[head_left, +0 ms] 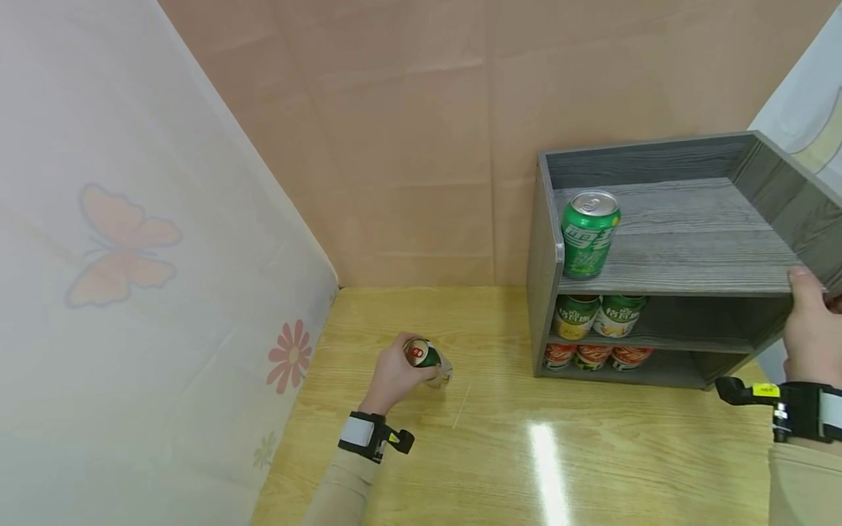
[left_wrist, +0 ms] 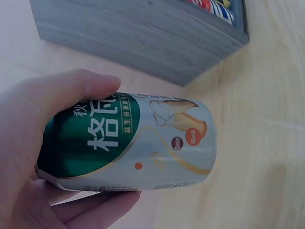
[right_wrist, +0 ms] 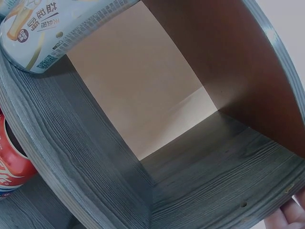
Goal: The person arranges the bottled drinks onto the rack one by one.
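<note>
My left hand [head_left: 390, 374] grips a green and white drink can [left_wrist: 157, 138] around its upper part, thumb on one side and fingers on the other. The can is over the wooden table, left of a grey wood-grain shelf [head_left: 691, 234]; whether its base touches the table I cannot tell. At the shelf's right side, my right hand [head_left: 812, 329] holds the side panel, with the thumb on its front edge. In the right wrist view, only a few fingertips [right_wrist: 288, 217] show, at the panel's edge.
A green soda can [head_left: 588, 241] stands at the left of the shelf's top. Two green-topped cans [head_left: 618, 318] occupy the middle level, and three red cans [head_left: 592, 356] the bottom one. A patterned white sheet [head_left: 197, 292] borders the table [head_left: 487, 453] on the left.
</note>
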### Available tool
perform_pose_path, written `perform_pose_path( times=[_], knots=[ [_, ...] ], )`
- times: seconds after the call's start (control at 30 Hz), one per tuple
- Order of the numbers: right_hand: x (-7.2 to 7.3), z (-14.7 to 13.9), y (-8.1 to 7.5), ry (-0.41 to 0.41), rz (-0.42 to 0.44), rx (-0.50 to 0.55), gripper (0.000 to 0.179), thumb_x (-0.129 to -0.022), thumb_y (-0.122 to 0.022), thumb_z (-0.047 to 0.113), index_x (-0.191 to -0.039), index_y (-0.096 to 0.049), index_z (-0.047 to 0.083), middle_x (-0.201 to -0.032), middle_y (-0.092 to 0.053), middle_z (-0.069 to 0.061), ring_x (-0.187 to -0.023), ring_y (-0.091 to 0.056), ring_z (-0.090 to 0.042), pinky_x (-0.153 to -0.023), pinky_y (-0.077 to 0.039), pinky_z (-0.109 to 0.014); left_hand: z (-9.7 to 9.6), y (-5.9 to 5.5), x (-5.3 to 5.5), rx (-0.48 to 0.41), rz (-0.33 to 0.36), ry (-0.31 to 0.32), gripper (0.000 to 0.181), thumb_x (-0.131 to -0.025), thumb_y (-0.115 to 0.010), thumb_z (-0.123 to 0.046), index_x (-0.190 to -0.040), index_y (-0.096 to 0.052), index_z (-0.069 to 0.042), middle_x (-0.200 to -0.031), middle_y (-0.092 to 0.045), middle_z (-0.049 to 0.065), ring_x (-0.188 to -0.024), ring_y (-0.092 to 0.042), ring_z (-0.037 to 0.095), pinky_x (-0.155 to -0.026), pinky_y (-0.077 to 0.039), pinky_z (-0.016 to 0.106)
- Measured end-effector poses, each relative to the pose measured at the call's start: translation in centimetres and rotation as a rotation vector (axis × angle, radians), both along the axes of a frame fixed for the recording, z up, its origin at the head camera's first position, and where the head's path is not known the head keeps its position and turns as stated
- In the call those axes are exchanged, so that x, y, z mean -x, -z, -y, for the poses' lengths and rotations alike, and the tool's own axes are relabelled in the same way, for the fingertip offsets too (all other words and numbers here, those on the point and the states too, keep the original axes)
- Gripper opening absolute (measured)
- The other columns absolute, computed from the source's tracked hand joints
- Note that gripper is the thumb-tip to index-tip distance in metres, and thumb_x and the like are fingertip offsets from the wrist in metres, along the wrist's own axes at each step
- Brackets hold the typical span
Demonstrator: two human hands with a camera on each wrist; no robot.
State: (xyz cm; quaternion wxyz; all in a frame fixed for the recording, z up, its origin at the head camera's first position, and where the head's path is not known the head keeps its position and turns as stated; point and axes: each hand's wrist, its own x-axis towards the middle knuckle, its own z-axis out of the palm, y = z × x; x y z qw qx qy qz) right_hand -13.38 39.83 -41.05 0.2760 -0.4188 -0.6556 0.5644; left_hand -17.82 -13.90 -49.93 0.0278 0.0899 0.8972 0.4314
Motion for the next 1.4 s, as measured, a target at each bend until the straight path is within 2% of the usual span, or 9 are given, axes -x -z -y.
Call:
perform_pose_path(
  times=[0.1,0.2,0.3,0.47,0.73,0.83,0.97,1.2,1.4],
  knots=[
    [-0.2,0.2,0.1,0.007,-0.012,-0.014,0.05,-0.102,-0.059,0.045,-0.15,-0.046,0.038,-0.136,-0.046,0.023,-0.12,-0.037,0.005,-0.108,-0.022,-0.022,-0.7,-0.9,0.0,0.001,-0.04,0.019,0.07,-0.075,-0.091,-0.031,-0.132,-0.058,-0.009,-0.114,-0.067,0.007,-0.092,-0.068,0.018,-0.07,-0.058,0.029],
    [-0.3,0.2,0.1,0.009,-0.03,-0.025,0.042,-0.1,-0.062,0.045,-0.141,-0.055,0.039,-0.119,-0.051,0.025,-0.105,-0.041,0.007,-0.095,-0.029,-0.02,-1.5,-1.7,0.0,0.004,-0.075,0.055,0.07,-0.074,-0.092,-0.032,-0.131,-0.058,-0.008,-0.114,-0.068,0.007,-0.092,-0.068,0.018,-0.07,-0.057,0.028],
    [-0.3,0.3,0.1,0.016,-0.035,-0.043,0.032,-0.098,-0.065,0.047,-0.129,-0.061,0.041,-0.105,-0.049,0.025,-0.093,-0.039,0.005,-0.08,-0.028,-0.02,-2.5,-2.5,0.0,-0.007,-0.094,0.101,0.07,-0.074,-0.093,-0.031,-0.13,-0.058,-0.009,-0.115,-0.068,0.006,-0.093,-0.069,0.017,-0.072,-0.057,0.028],
    [-0.3,0.5,-0.2,0.022,-0.066,-0.079,0.015,-0.099,-0.065,0.044,-0.112,-0.061,0.041,-0.099,-0.048,0.023,-0.087,-0.038,0.004,-0.07,-0.027,-0.018,-4.2,-3.8,-0.2,-0.01,-0.125,0.167,0.071,-0.073,-0.094,-0.029,-0.13,-0.056,-0.011,-0.115,-0.068,0.005,-0.095,-0.069,0.015,-0.074,-0.057,0.026],
    [-0.3,0.8,-0.7,0.003,-0.089,-0.069,0.019,-0.099,-0.065,0.041,-0.118,-0.062,0.041,-0.102,-0.05,0.025,-0.09,-0.041,0.006,-0.07,-0.029,-0.013,-7.3,-5.6,-1.0,0.002,-0.244,0.336,0.073,-0.072,-0.095,-0.025,-0.131,-0.055,-0.01,-0.114,-0.069,0.002,-0.097,-0.067,0.008,-0.079,-0.053,0.02],
    [-0.3,0.6,-0.5,0.01,-0.09,-0.074,0.008,-0.099,-0.065,0.041,-0.106,-0.061,0.041,-0.098,-0.05,0.023,-0.087,-0.041,0.005,-0.068,-0.029,-0.014,-8.4,-6.1,-1.3,0.041,-0.31,0.417,0.074,-0.07,-0.096,-0.023,-0.131,-0.054,-0.009,-0.113,-0.069,0.002,-0.097,-0.066,0.005,-0.08,-0.051,0.016],
    [-0.3,0.2,-0.2,0.013,-0.091,-0.091,0.007,-0.099,-0.065,0.041,-0.097,-0.058,0.04,-0.096,-0.049,0.022,-0.086,-0.04,0.004,-0.069,-0.028,-0.016,-9.9,-6.6,-1.7,0.091,-0.398,0.494,0.076,-0.069,-0.097,-0.023,-0.13,-0.054,-0.01,-0.113,-0.069,0.003,-0.097,-0.065,0.003,-0.08,-0.049,0.011],
    [-0.3,0.0,-0.1,0.019,-0.107,-0.082,0.008,-0.099,-0.065,0.041,-0.106,-0.061,0.042,-0.1,-0.051,0.024,-0.088,-0.041,0.005,-0.072,-0.03,-0.016,-12.7,-6.8,-2.4,0.127,-0.565,0.616,0.077,-0.073,-0.095,-0.026,-0.134,-0.052,-0.008,-0.122,-0.066,0.003,-0.102,-0.065,0.005,-0.085,-0.046,0.01],
    [-0.4,0.2,-0.4,0.02,-0.126,-0.061,0.017,-0.098,-0.066,0.041,-0.116,-0.064,0.04,-0.102,-0.054,0.025,-0.09,-0.044,0.006,-0.073,-0.032,-0.013,-15.2,-8.0,-3.0,0.088,-0.681,0.716,0.075,-0.077,-0.091,-0.023,-0.137,-0.05,-0.005,-0.134,-0.06,0.008,-0.114,-0.062,0.009,-0.095,-0.04,0.01]
  ],
)
